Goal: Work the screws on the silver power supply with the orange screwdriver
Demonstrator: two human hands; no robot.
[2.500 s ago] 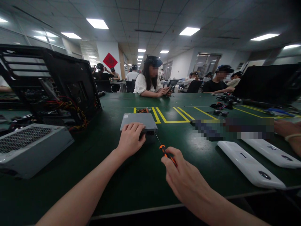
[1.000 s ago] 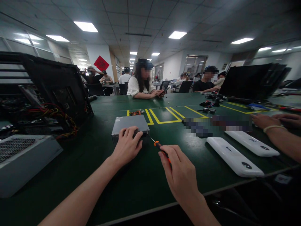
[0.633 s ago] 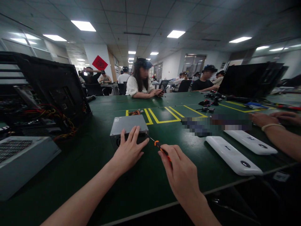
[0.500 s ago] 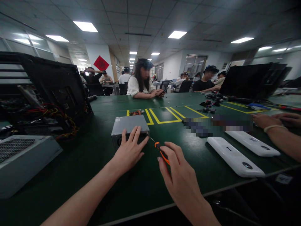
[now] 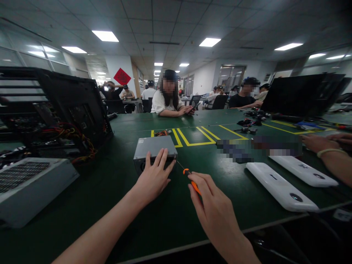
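Observation:
A grey metal computer power supply (image 5: 154,146) sits on the green table, with a bundle of coloured cables (image 5: 162,133) behind it. My left hand (image 5: 154,179) lies against its top and near side, fingers spread and stretched out. Between the thumb and fingers of my right hand (image 5: 211,201) is an orange and black screwdriver (image 5: 194,185). Its thin shaft points up and left to the right front corner of the power supply. Whether the tip sits in a screw is too small to tell.
At left stand an open black computer case (image 5: 68,110) and another grey power supply (image 5: 41,187). Two white oblong devices (image 5: 280,187) lie at right, near a co-worker's hands (image 5: 316,143). Yellow tape (image 5: 198,144) marks the table (image 5: 132,121). A person sits opposite.
The right hand's fingers have moved a little along the screwdriver handle and cover more of it. The whole view has shifted slightly; my left hand stays on the power supply.

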